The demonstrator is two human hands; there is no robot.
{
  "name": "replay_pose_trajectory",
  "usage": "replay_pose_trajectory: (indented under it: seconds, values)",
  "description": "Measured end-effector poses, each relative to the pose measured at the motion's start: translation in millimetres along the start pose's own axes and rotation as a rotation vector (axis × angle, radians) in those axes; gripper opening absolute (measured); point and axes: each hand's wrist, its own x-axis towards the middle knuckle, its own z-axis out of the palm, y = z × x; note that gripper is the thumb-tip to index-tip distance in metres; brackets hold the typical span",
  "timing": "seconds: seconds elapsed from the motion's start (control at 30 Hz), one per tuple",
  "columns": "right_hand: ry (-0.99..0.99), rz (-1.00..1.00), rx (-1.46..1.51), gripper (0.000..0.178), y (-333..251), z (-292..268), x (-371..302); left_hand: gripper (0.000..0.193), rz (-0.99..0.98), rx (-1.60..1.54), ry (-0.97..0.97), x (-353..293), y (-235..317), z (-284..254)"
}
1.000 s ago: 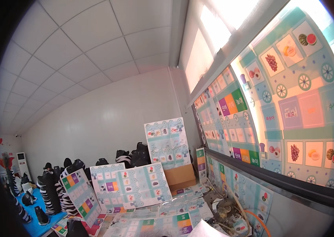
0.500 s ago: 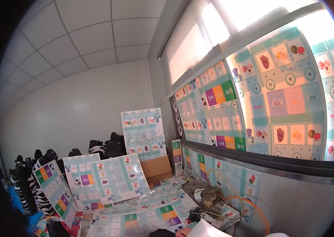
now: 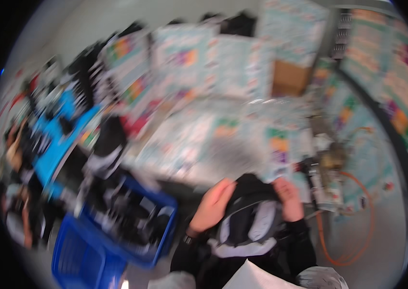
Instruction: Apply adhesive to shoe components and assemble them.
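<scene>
A black-and-white cap is between my two hands, low in the middle of the view. Its hollow side faces me, showing pale strips inside and a white band along the bottom. My left hand closes on the cap's left side, with a dark band at the wrist. On the opposite side, my right hand grips the edge with bent fingers. Motion blur softens the fingertips, and parts of them are behind the cap. Just beyond lies a worktable covered with printed sheets, with a grey fuzzy patch on it.
Left of me stands a blue basket full of dark and white pieces, beside another blue basket. A black-and-white item stands above them. An orange hose loops at the right near a dark tool. Printed boards line the back.
The view has swung down and left from the wall and window to the worktable. Both hands and the cap now show fully; before, only a bit of hand and something black showed at the lower edge.
</scene>
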Motion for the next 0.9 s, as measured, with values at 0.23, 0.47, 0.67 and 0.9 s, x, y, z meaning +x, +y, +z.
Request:
replay_pose_trajectory:
  seconds: [0.23,0.47,0.67,0.9]
  values:
    - [-0.513,-0.194,-0.031,0.034,-43.6,49.5,-44.8,0.019,-0.220,0.069,0.184,-73.2,0.9,-22.5]
    - [-0.463,-0.690,-0.822,0.055,-71.1,73.7,-95.6,0.020,-0.149,0.283,0.139,-112.8,7.5,-15.6]
    - [-0.287,-0.504,-0.434,0.040,-23.7,86.6,-120.3,0.043,-0.304,0.009,0.581,-151.3,15.1,-36.9]
    - [-0.236,-0.048,-0.171,0.030,27.7,113.4,-118.0,0.015,-0.491,0.477,0.079,-149.7,-38.2,-42.1]
